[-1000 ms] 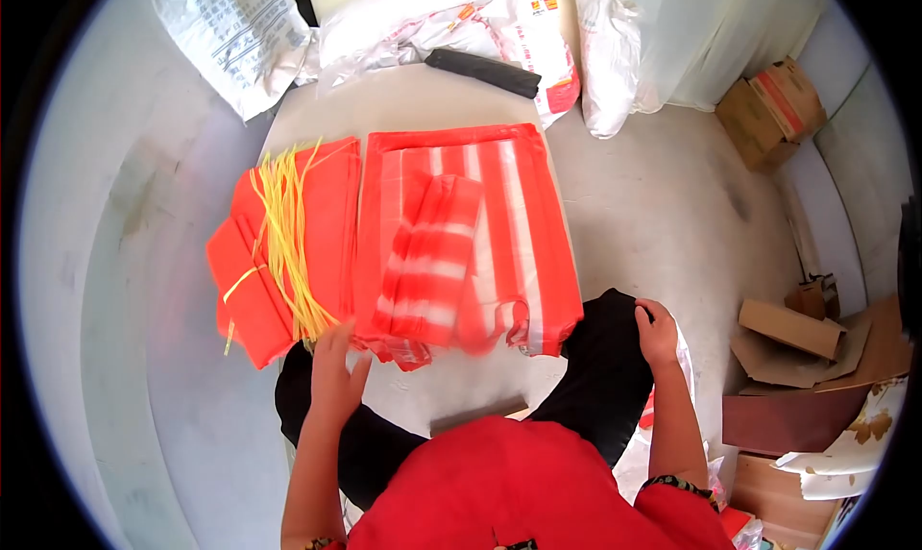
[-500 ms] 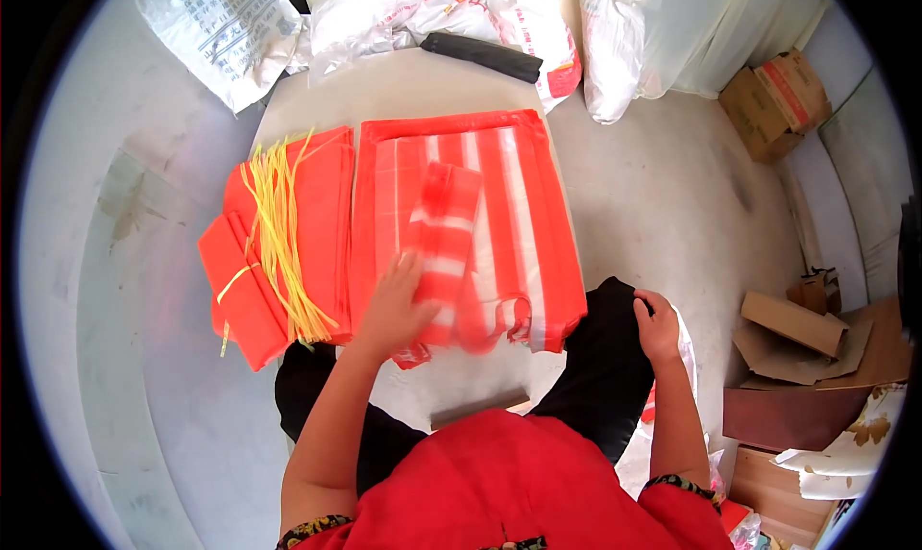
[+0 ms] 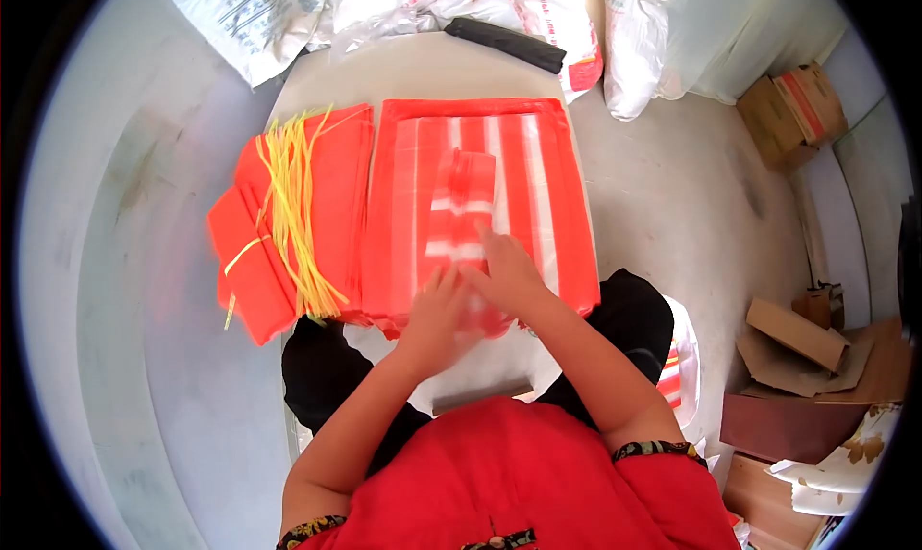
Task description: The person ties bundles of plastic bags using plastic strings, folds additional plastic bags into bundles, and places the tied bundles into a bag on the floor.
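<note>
A folded red-and-white striped plastic bag (image 3: 463, 204) lies lengthwise on a flat stack of striped plastic bags (image 3: 543, 195). At its lower end is my left hand (image 3: 438, 321), slightly blurred, fingers stretched forward against the plastic. My right hand (image 3: 511, 273) rests on the folded bag's right side, index finger and thumb spread apart. The two hands nearly meet, and they hide part of the bag's lower end. Left of the stack, a bunch of yellow ties (image 3: 293, 214) lies across flat red bags (image 3: 341, 185). Beside them is a red bundle (image 3: 252, 267) bound with a yellow tie.
A black roll (image 3: 504, 44) lies at the table's (image 3: 384, 65) far edge, in front of white printed sacks (image 3: 567, 17). Cardboard boxes stand on the floor to the right, a closed carton (image 3: 792, 113) and an opened one (image 3: 816, 358).
My right hand has come from my right knee onto the folded bag. My left hand has moved down to the bag's lower end. The view has shifted slightly.
</note>
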A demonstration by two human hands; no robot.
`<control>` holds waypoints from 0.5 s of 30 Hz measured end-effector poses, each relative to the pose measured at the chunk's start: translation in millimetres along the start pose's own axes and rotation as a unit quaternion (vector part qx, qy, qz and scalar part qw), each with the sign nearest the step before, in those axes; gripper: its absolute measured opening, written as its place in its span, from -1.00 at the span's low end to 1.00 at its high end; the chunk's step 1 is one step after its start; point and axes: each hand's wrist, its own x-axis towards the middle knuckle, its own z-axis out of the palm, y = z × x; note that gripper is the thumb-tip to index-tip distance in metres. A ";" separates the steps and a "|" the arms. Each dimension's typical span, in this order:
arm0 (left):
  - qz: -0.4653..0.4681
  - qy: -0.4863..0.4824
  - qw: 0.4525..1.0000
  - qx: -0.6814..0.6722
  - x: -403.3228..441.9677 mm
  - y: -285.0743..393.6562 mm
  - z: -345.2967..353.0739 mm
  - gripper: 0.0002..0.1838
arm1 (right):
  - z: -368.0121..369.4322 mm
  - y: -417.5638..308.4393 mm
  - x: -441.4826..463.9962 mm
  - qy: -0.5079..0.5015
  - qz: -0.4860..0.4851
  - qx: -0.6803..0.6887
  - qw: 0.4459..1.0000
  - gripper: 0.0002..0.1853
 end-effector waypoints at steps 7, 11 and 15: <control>0.063 0.005 0.997 -0.055 -29.6 24.6 0.9 -0.08 | 42.5 -12.2 24.1 0.074 0.016 -0.036 0.997 0.13; -0.044 0.176 0.959 -0.219 -49.1 -1.3 23.7 -0.36 | 33.9 -23.5 29.7 0.032 0.077 -0.001 0.997 0.19; -0.245 0.219 0.828 -0.454 -50.7 -26.3 59.2 -0.59 | 37.4 -24.0 29.5 0.047 0.081 -0.059 0.994 0.23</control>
